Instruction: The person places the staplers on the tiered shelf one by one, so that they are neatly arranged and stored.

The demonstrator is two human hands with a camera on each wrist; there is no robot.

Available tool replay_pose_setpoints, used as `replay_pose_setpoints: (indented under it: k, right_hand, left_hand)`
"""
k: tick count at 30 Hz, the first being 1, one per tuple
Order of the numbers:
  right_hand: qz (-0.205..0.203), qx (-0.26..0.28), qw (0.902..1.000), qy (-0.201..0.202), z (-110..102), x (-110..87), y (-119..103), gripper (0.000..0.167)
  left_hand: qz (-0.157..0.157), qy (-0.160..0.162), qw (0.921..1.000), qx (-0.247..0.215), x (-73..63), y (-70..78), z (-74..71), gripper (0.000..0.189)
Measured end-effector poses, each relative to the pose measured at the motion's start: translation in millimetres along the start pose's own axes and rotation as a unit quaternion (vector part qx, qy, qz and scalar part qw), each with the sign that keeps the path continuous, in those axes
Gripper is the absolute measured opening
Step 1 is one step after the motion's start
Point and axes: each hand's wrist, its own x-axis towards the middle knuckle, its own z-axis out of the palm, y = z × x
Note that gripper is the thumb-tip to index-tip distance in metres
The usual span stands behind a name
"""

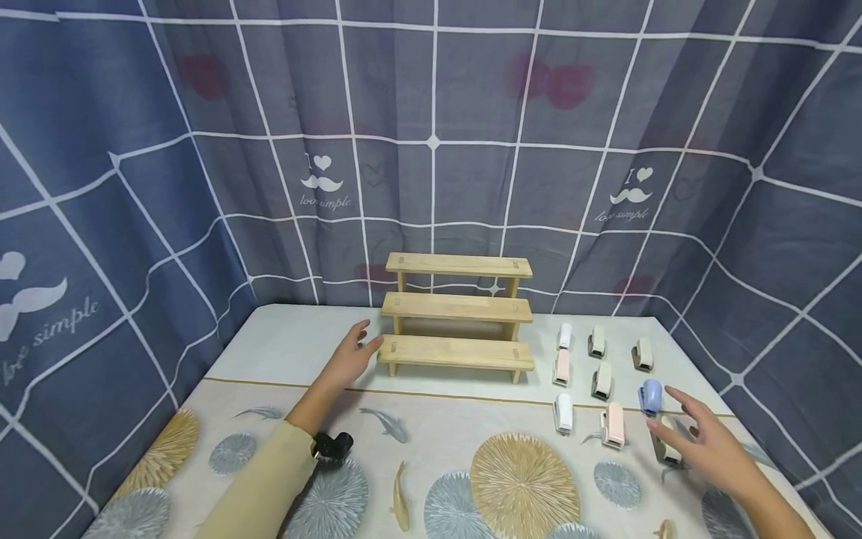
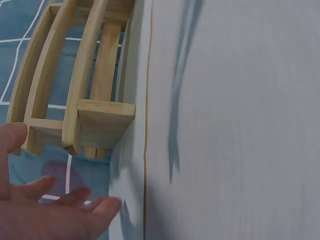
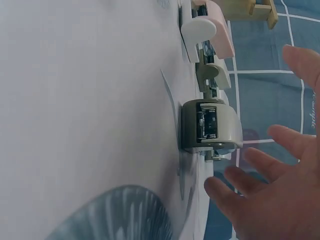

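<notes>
My left hand is beside the left end of a three-step wooden shelf, fingers spread and holding nothing. In the left wrist view the thumb is near the wooden shelf; contact cannot be told. At the right, my right hand hovers with spread fingers over a cream-and-grey device, which looks like a small hole punch. A blue one stands just beyond the fingertips. In the right wrist view the nearest cream-and-grey punch is apart from the open fingers.
Several similar small devices stand left of the right hand, among them a pink one and a white one. The table has a patterned cloth over its front part. A checked curtain surrounds the table's back and sides.
</notes>
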Motion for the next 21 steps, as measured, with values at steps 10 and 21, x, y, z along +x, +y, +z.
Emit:
replay_pose_setpoints:
  k: [10,21]
  right_hand:
    - [0.085,0.040,0.9945,-0.045,0,-10.2,5,0.084]
    - [0.093,0.069,0.9922,-0.045,3,-12.8,14,0.086]
  left_hand:
    - [-0.025,0.003,0.9860,-0.165,11.2,-6.0,7.8,0.058]
    - [-0.030,-0.014,0.9785,-0.204,17.0,-10.3,9.4,0.051]
